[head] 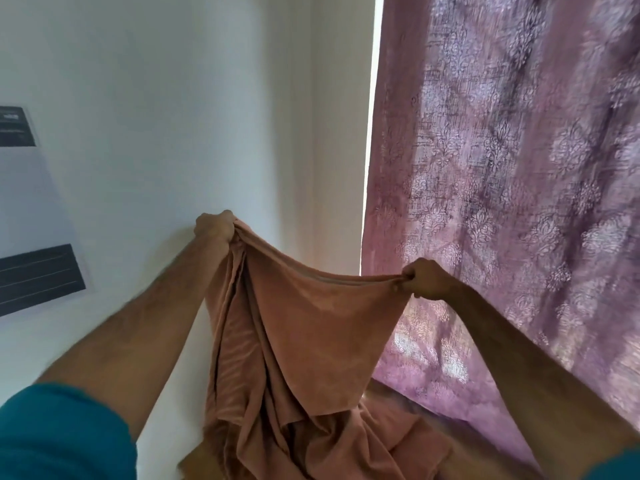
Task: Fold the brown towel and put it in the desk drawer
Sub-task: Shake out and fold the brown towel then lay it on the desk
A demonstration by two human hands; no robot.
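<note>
The brown towel [304,341] hangs in the air in front of me, held up by its top edge. My left hand [214,227] grips a bunched corner of it, raised high near the white wall. My right hand [424,279] pinches the other end of the same edge, a little lower and to the right. Between the hands the edge sags in a curve. The rest of the towel drops in loose folds to the bottom of the view, where it piles up. No desk or drawer is in view.
A white wall [156,116] fills the left half, with a printed paper sheet [31,216] stuck on it at the far left. A purple patterned curtain [512,168] hangs on the right, close behind my right hand.
</note>
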